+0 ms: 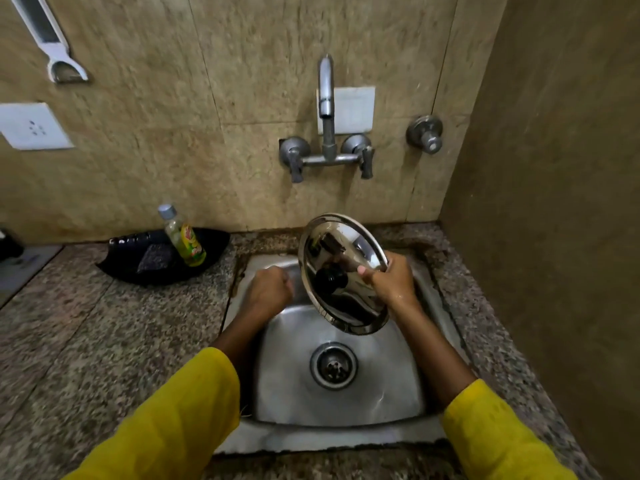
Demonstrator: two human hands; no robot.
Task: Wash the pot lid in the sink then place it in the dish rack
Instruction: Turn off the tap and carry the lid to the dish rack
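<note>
The pot lid (341, 271) is glossy, mirror-like metal with a black knob (331, 278). The sink (398, 393) is brushed, duller steel. The table (104, 341) is speckled polished stone; the sleeves (180, 420) yellow cloth.

Head view, steeply down over sink (408, 386)

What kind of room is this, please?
Most likely a home kitchen's washing corner: a steel sink set in a speckled stone counter, a wall-mounted tap above it, and a pot lid held over the basin.
</note>
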